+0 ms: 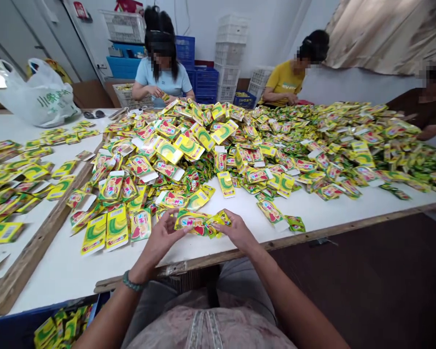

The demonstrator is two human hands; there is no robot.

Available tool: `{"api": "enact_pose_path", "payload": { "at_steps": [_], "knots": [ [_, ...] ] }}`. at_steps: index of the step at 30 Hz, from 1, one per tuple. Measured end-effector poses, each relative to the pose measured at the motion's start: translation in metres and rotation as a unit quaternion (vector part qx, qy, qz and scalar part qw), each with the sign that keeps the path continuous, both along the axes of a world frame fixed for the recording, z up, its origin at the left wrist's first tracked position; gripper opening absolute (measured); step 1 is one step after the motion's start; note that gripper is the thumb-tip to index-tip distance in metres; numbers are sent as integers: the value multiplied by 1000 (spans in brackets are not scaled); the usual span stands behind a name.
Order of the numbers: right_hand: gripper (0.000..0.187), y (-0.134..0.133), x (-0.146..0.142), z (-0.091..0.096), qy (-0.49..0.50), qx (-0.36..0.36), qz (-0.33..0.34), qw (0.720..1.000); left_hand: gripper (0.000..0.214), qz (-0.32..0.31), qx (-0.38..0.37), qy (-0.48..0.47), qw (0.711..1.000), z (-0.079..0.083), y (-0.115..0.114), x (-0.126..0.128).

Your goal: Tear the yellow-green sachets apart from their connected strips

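Note:
My left hand (162, 238) is closed around the left end of a small yellow-green candy box (192, 223) with a watermelon print, just above the white table near its front edge. My right hand (237, 231) pinches a small yellow-green packet (218, 222) at the box's right end. Whether part of the packet sits inside the box cannot be made out. Beyond my hands rises a large heap of printed boxes (167, 150). To the right lie another box (272, 212) and a loose green packet (295, 223).
Wooden strips (39, 232) edge the white table (236, 211). At lower left stands a blue crate (22, 322) of filled boxes. More boxes (3, 203) and a plastic bag (47, 99) are on the left. Several people sit around the table, and stacked crates (228, 53) stand behind.

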State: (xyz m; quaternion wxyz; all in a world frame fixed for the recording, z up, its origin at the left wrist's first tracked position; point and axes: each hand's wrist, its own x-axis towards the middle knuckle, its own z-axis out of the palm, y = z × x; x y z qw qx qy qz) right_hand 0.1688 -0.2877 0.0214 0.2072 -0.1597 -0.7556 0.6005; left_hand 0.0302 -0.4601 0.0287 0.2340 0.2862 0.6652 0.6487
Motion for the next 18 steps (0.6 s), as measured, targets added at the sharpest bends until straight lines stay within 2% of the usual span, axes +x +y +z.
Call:
{"api": "enact_pose_path", "payload": {
  "at_steps": [3, 5, 6, 9, 11, 14, 18],
  "knots": [
    [20, 5, 0, 8, -35, 53, 76, 995, 55, -100, -78, 138, 982, 18, -6, -16],
    [19, 5, -4, 13, -31, 51, 89, 994, 42, -165, -109, 146, 969, 24, -2, -19],
    [21, 5, -7, 14, -14, 32, 71, 997, 37, -173, -111, 132, 970, 23, 1, -18],
    [32, 5, -15, 13, 57, -48, -21, 997, 31, -130, -67, 68, 987, 9, 14, -8],
    [35, 6, -18, 9, 75, -61, -51, 994, 29, -103, -24, 13, 994, -5, 19, -1],
    [26, 7, -20, 2, 31, -3, -47, 998, 26, -81, 10, -60, 995, -20, 20, 3],
    [21, 9, -20, 5, -23, 79, -9, 997, 29, -88, 12, -76, 993, -23, 16, 2]
  ]
}}
